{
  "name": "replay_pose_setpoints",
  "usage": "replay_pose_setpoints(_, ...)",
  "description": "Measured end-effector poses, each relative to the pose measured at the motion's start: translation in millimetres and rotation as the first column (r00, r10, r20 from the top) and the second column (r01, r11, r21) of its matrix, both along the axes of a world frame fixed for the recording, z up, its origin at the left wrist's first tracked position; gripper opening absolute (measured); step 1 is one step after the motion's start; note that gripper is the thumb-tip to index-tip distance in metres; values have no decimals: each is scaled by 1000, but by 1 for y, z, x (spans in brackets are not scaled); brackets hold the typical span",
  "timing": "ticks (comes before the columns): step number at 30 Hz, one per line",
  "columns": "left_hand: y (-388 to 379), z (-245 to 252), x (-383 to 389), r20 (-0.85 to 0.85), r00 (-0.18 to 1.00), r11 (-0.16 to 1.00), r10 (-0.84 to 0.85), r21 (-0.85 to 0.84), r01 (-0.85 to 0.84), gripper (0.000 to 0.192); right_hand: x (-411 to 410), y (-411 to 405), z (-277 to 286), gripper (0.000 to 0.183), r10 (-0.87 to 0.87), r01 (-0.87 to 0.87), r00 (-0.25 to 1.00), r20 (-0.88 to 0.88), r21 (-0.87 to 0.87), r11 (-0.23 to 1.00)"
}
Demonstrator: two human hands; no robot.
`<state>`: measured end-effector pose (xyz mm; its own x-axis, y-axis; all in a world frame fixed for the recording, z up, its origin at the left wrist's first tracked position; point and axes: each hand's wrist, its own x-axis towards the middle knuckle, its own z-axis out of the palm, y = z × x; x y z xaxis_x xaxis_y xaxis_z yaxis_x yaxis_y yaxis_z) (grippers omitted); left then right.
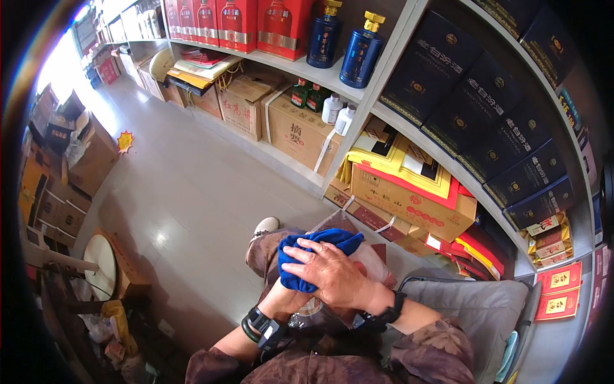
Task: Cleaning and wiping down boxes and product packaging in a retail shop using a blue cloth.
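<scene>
A crumpled blue cloth (320, 239) is held between both hands above my lap. My right hand (331, 274) lies across its top, fingers spread and bent over the fabric. From below, my left hand (290, 296) supports the cloth; its fingers are hidden under the cloth and the other hand. Whether the cloth wraps another object, I cannot tell. Both wrists wear dark bands. Just below the hands, a clear, shiny item (307, 320) shows partly near my lap. Beyond the right hand is a plastic bag (376, 261) with red and white contents.
A grey padded chair (460, 307) stands at my right. Shelves ahead hold blue bottles (362, 50), red boxes (283, 29) and dark blue boxes (431, 62). Cardboard cartons (302, 132) fill the lower shelf. At the left are a round stool (100, 269) and stacked boxes (91, 153).
</scene>
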<state>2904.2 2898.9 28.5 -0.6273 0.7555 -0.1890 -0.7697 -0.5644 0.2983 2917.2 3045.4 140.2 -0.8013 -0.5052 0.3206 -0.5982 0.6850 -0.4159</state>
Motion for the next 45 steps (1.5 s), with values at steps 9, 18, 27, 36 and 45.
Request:
replay_pose_setpoints(9, -3, 27, -13, -11, 999, 999, -40, 8, 40, 54, -22, 45, -10, 48, -211, 213, 977, 42, -44, 976)
replay_pose_setpoints(18, -2, 35, -11, -27, 1000, 1000, -3, 24, 4, 53, -34, 104, -2, 46, -401, 509, 860, 316, -477, 716)
replay_pose_setpoints(27, 3, 33, -11, 43, 999, 1000, -15, 27, 13, 52, 2, 79, -16, 51, -234, 246, 962, 137, -80, 966)
replay_pose_setpoints(36, 3, 44, -7, -32, 998, 999, 53, -6, -53, 76, 119, 97, -18, 57, -360, 391, 906, 224, -114, 913)
replay_pose_setpoints(45, 1, 43, -10, 10, 996, 996, 86, 8, -86, 74, 137, 98, 43, 45, -197, 310, 853, 484, -166, 936)
